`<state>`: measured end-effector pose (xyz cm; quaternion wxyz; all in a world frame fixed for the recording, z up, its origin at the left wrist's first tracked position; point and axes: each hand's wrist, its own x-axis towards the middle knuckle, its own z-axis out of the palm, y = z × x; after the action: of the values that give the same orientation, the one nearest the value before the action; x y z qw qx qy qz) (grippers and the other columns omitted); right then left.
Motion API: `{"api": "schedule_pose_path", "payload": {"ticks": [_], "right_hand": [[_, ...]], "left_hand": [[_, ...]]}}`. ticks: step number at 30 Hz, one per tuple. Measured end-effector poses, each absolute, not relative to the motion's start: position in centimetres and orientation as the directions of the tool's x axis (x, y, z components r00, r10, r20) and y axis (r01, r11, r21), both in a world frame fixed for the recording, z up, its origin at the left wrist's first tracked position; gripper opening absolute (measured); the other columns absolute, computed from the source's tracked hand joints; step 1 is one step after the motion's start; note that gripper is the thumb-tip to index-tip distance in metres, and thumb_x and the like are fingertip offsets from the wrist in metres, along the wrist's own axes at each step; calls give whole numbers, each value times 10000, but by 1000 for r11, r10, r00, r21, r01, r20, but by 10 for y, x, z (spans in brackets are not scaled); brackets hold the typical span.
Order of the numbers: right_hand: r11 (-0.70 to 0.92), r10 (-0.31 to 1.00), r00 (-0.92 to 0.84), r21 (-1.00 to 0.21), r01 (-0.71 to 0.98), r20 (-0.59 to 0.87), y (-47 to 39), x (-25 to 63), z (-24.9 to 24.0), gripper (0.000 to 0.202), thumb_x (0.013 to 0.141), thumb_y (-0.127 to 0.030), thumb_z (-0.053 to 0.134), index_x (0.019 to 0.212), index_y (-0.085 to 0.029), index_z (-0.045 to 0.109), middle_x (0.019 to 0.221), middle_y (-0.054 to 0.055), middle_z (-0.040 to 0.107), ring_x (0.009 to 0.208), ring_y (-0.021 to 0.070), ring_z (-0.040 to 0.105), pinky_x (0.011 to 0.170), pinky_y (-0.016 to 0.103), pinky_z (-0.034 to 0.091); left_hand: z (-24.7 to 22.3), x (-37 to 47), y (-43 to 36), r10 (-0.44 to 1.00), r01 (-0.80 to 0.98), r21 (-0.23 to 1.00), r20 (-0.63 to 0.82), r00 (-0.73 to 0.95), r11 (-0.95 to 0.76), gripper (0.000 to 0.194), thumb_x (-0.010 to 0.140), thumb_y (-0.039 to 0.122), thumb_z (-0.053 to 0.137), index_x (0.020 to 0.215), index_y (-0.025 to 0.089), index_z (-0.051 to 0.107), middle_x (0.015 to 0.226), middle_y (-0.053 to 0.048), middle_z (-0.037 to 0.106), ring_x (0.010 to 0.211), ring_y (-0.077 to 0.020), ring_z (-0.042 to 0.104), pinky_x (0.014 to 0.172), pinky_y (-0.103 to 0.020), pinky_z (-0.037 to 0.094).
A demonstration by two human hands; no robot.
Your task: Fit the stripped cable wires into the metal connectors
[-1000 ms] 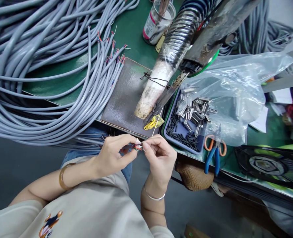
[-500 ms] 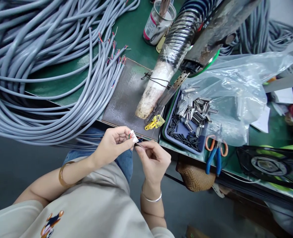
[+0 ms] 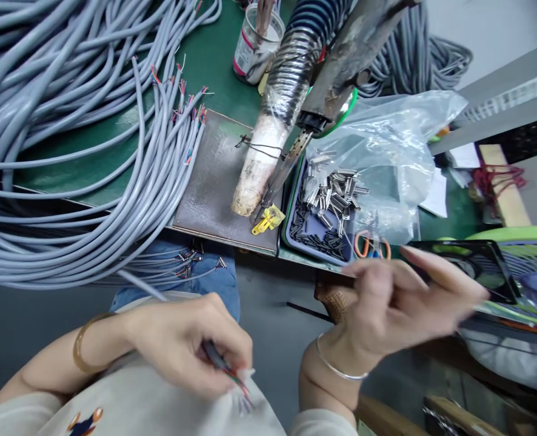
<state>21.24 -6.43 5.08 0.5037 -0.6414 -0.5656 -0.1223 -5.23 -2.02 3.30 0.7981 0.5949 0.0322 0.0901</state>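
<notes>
My left hand (image 3: 191,345) is closed around the end of a grey cable (image 3: 214,354), low in front of my shirt. Thin coloured wires (image 3: 240,384) fan out of that end past my fingertips, and a small white scrap (image 3: 247,373) shows beside them. My right hand (image 3: 400,297), smeared by motion, is off to the right with its fingers apart and nothing visible in it. Just beyond it lie pliers with orange and blue handles (image 3: 363,244), partly covered by the hand.
A blue tray (image 3: 314,254) holds metal connectors (image 3: 336,197) and black sleeves. Grey cables (image 3: 127,224) fill the left side. A duct (image 3: 254,169) hangs over a brown board (image 3: 205,175) with a yellow clip (image 3: 263,225). Wired connectors (image 3: 189,257) rest on my lap.
My hands have parted. The left came down toward my body with the cable; the right let go of the wires and swung right, toward the pliers. The view has turned right.
</notes>
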Motion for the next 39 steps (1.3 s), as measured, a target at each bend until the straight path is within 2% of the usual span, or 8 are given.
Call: {"api": "schedule_pose_path", "payload": {"ticks": [1,3,7,14,25,31,36,39], "right_hand": [[10,766,323,-513,858,556,-67,221,53,245,980,-365,645,1213,-293,658,815,-5,726,533,160,638,490,303,420],[-157,905,281,-362,919,321,-67,244,52,210,995,-429,594,1089,-254,661,771,6,752,571,167,666,576,302,466],[-355,852,386,-151,923,355,-43,292,31,292,959,-500,575,882,-224,629,722,61,723,631,218,659,719,362,482],[-218,886,400,-550,806,234,-15,313,2,291,868,-494,662,842,-205,641,858,70,756,750,192,669,780,348,516],[-82,913,280,-539,838,296,-25,299,0,190,894,-390,630,799,-229,598,886,50,714,894,213,678,886,395,531],[-35,653,452,-571,820,608,-44,267,17,193,940,-380,679,850,-223,611,986,64,680,816,199,684,696,364,557],[193,416,593,-705,683,689,-51,216,39,97,933,-261,740,896,-221,659,1024,32,637,658,96,633,597,296,564],[259,350,666,-752,606,658,-49,190,45,62,943,-245,727,914,-243,672,933,10,655,779,166,724,644,321,602]], "left_hand": [[22,-55,-23,222,-79,883,-29,975,462,145,837,229,694,720,211,611,589,-15,590,471,-106,437,460,-249,343],[-3,-57,-30,349,-119,644,-242,906,755,258,789,365,780,738,195,593,537,27,514,412,-68,362,411,-212,252],[-29,-54,-33,493,-293,422,-516,700,858,354,734,356,862,741,170,561,543,57,500,408,-17,280,416,-162,185],[-12,-45,-3,637,-431,482,-445,630,763,307,723,262,854,761,162,566,573,58,546,382,-13,352,413,-148,241],[0,-33,10,748,-438,622,-419,515,650,264,707,234,832,734,157,581,554,57,551,383,-20,373,406,-151,249],[8,-26,10,780,-373,706,-418,466,602,273,665,242,828,701,167,568,513,67,507,394,-27,359,409,-150,241],[9,-20,6,826,-267,817,-380,417,510,305,658,290,841,713,178,563,521,85,462,404,-24,311,406,-151,227],[9,-17,5,843,-230,851,-360,400,472,313,661,298,842,711,182,556,527,90,442,408,-24,309,406,-150,228]]}}
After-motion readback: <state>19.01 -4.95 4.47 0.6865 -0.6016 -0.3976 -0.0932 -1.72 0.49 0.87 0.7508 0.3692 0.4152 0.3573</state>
